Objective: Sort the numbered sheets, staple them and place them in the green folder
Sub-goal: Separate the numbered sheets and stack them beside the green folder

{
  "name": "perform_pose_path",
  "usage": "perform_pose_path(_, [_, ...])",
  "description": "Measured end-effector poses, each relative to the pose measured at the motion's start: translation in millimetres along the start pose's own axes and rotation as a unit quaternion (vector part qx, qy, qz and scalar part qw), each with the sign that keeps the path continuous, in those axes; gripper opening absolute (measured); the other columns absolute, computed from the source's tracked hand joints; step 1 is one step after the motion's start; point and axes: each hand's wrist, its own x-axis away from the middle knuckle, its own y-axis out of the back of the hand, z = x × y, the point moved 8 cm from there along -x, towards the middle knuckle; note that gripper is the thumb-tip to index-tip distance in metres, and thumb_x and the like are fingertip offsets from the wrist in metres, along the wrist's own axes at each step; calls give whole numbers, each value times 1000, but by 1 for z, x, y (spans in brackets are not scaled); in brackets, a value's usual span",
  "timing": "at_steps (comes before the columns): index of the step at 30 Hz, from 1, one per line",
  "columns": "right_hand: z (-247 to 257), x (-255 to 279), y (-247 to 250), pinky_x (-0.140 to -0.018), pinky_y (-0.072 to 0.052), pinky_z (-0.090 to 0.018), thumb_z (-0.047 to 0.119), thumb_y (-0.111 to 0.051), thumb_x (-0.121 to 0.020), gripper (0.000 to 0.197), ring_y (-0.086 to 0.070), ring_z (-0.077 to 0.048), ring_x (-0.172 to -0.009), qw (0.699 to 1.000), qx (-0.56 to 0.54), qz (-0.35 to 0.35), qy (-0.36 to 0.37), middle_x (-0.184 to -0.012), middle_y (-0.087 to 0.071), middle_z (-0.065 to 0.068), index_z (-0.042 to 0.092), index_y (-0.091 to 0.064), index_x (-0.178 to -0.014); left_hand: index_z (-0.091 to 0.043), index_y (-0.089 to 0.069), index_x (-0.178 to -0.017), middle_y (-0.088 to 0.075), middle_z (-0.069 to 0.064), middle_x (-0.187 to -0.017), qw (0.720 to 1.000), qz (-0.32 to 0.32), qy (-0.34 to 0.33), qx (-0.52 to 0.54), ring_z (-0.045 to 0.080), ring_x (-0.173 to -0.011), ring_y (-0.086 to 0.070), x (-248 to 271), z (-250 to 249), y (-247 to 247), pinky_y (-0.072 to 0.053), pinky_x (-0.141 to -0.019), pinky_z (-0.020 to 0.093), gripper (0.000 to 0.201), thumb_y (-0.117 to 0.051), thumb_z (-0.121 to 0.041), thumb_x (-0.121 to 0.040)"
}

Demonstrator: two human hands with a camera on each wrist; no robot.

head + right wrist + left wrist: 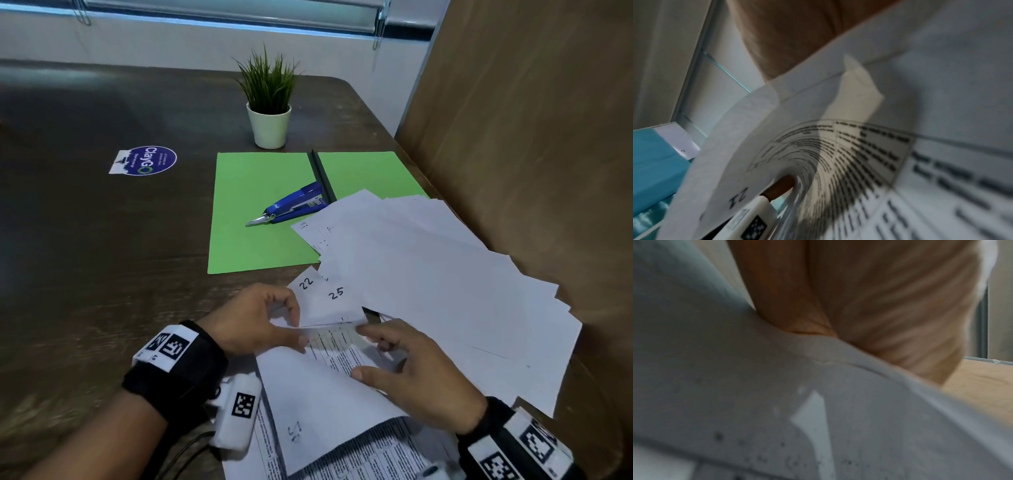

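The green folder (260,222) lies open on the table, and the blue stapler (291,205) rests on it. Several white numbered sheets (428,274) fan out loosely to the right, partly over the folder. My left hand (298,325) pinches the lifted edge of the sheets marked 22 and 25 (325,294). My right hand (363,351) grips a printed sheet (342,353) between thumb and fingers, just below that edge. In the right wrist view the printed sheet (849,154) curls up, and a sheet marked 21 (740,196) shows beside it. The left wrist view is a blur of palm and white paper (777,386).
A potted plant (269,126) stands behind the folder. A black spine bar (322,178) lies along the folder's fold. A brown panel (531,137) walls off the right side. A round sticker (147,160) is on the dark wooden table (102,257).
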Motion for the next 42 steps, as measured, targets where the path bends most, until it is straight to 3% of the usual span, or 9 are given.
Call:
perform_pose_path(5, [2,1,5,-71,-43,-13,42,-84,-73,45,-59,-1,-96,999,-37,-29,16,-109,-58,28,42,-68,-115,-13,-70,-68,-64,-12,-67,999,-15,22,36,-4,-66,-57,2,-4,2,-42,-76,23,53,-75,-65,-74])
perform_pose_path(11, [15,4,6,-72,-55,-36,36,-81,-79,11,-66,-14,-86,992,-117,-28,41,-99,-71,15,37,-76,-89,-18,-77,-90,-76,-18,-92,998,-17,55,35,-11,-93,-66,1,4,0,-45,-90,12,10,-81,-24,-82])
perform_pose_path(16, [14,5,6,-64,-49,-26,55,-65,-81,31,-61,-7,-73,987,-157,-31,21,-87,-69,3,37,-69,-106,-35,-74,-109,-70,-25,-118,999,-7,33,5,-11,-115,-59,0,4,2,-45,-97,13,38,-88,-27,-75])
perform_pose_path(19, [13,5,9,-63,-49,-23,55,-64,-81,34,-61,-5,-74,986,-162,-46,16,-93,-68,7,43,-66,-112,-22,-80,-88,-77,-13,-95,998,-2,35,46,2,-91,-70,0,3,-1,-51,-93,29,23,-82,-41,-74])
perform_pose_path(24, [20,6,18,-79,-49,-16,55,-55,-85,39,-61,0,-110,987,-135,-79,32,-118,-65,23,39,-67,-118,6,-58,-58,-63,-10,-54,995,-14,41,89,-3,-62,-64,-1,3,-3,-47,-83,29,59,-63,-46,-85])
perform_pose_path(27, [19,5,13,-83,-48,-15,54,-58,-85,36,-57,5,-117,988,-137,-59,29,-128,-61,26,40,-69,-116,-15,-76,-79,-75,-13,-81,999,-7,19,32,-3,-81,-68,0,0,0,-49,-88,21,15,-84,-28,-78])
perform_pose_path(30, [14,4,7,-91,-47,-15,41,-71,-83,21,-50,11,-125,991,-130,-41,18,-135,-56,26,36,-77,-103,-43,-68,-116,-62,-35,-123,999,-10,24,-37,-18,-117,-52,1,1,4,-41,-99,10,54,-92,-27,-70])
perform_pose_path(34, [16,6,0,-97,-44,-8,20,-83,-79,14,-48,15,-125,991,-133,-12,9,-140,-51,22,28,-80,-90,-58,-55,-126,-48,-30,-142,999,-12,25,-44,-3,-131,-48,0,3,9,-40,-112,27,75,-93,-35,-66])
perform_pose_path(42, [33,10,12,-87,-45,-10,34,-88,-69,57,-56,3,-115,989,-140,-29,42,-143,-43,25,36,-66,-122,-18,-80,-89,-79,-4,-94,998,6,15,56,8,-84,-73,3,-7,1,-54,-83,29,6,-79,-22,-84])
